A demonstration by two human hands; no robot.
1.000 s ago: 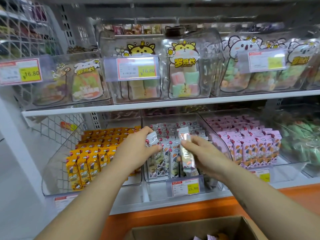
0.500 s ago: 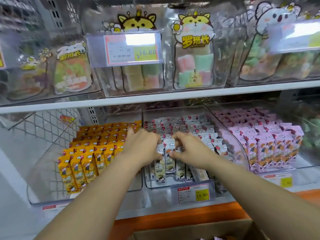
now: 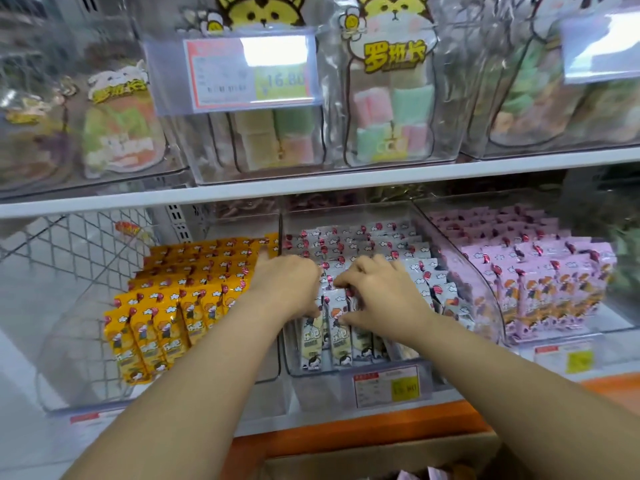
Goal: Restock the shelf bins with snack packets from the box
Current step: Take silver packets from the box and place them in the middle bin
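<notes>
Right hand [image 3: 377, 292]: fingers curled, thumb and fingertips pinching the top of one white packet [image 3: 337, 329] at the front of the middle bin [image 3: 311, 374]. My knuckles cover the packet's top seal.

Left hand [image 3: 287, 285]: just left of the right one, back of the hand toward me, laid over the same front row. Its fingers drop out of sight behind the hand, so I cannot tell whether it grips anything or only presses.

The white packet stands upright, long axis vertical, printed face toward me, top leaning slightly to the far side. Its neighbours in the front row stand the same way.

Behind the hands, more white packets [image 3: 363, 242] run in rows to the far end of the bin, only their tops showing.

Left bin: yellow packets [image 3: 173, 306], upright. Right bin: pink packets [image 3: 540, 282], upright, seen through a curved clear wall.

A price tag [image 3: 386, 386] is clipped to the near front of the middle bin; its print is too blurred to read.

Near edge: the box [image 3: 381, 459], cut off by the frame, with my forearms across its sides; its contents are barely visible.
</notes>
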